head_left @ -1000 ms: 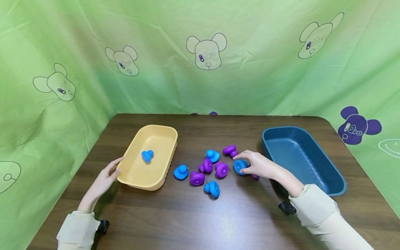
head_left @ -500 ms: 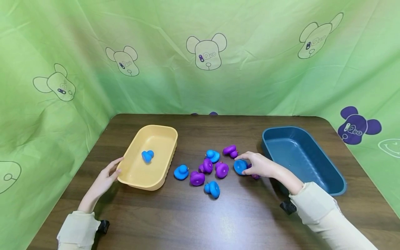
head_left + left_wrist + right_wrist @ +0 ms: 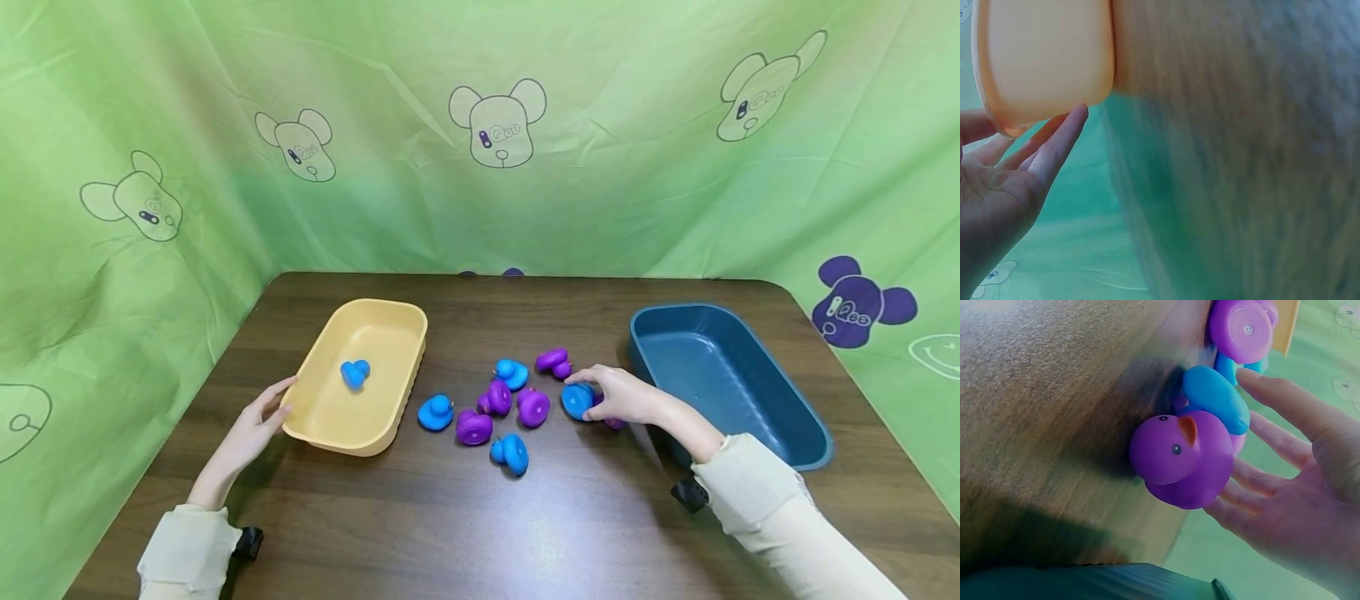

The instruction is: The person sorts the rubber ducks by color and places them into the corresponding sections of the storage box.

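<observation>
My left hand (image 3: 251,429) is at the near left side of a yellow tray (image 3: 390,375), with the thumb by the rim and straight fingers along the outer wall (image 3: 1054,56). Inside that tray lies a blue rubber duck (image 3: 356,375). My right hand (image 3: 622,395) holds another blue rubber duck (image 3: 577,402) between thumb and index finger, low over the table with its round base showing. Right beside it, a purple rubber duck (image 3: 1185,456) overlaps my other fingers in the right wrist view; in the head view my hand mostly hides it.
Several more blue and purple ducks lie loosely scattered mid-table, such as a purple one (image 3: 474,427) and a blue one (image 3: 435,413). A dark blue tub (image 3: 705,358) stands at the right, under my right forearm. Green printed cloth (image 3: 420,217) hangs behind the table.
My right thumb and index finger have drawn slightly closer around the blue duck, whose base has tilted a little. The left hand and tray stay in place.
</observation>
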The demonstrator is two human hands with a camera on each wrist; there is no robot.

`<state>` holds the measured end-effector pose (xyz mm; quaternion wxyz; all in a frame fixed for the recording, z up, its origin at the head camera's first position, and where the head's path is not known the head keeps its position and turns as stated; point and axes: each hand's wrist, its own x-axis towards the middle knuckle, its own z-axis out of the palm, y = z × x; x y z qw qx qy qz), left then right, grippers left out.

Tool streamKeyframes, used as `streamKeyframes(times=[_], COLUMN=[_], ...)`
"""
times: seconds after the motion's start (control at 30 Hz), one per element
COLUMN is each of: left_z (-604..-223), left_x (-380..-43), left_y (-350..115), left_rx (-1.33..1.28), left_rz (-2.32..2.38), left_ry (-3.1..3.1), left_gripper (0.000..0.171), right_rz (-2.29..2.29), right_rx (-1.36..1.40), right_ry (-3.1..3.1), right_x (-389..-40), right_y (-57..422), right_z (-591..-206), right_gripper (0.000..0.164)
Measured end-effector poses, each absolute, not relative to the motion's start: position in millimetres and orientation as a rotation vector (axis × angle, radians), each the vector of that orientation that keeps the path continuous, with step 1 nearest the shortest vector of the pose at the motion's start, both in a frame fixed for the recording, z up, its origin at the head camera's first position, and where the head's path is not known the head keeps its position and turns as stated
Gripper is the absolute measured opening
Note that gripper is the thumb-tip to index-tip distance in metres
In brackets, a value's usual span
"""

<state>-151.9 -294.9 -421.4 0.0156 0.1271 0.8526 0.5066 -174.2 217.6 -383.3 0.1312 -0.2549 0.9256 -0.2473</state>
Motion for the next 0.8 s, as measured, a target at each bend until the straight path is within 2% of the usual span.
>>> streamKeyframes(times=[0.8], left_z=[-422.6], left_x=[-152.1], left_y=[-295.1], left_rx=[0.401], left_rz=[1.572], left_ry=[2.666], left_gripper=[0.040], right_rz=[-0.716], right_rx=[-0.704], right_ry=[2.657], right_x=[-180.4], right_y=[215.0], right_z=[-392.7], right_gripper=[0.045])
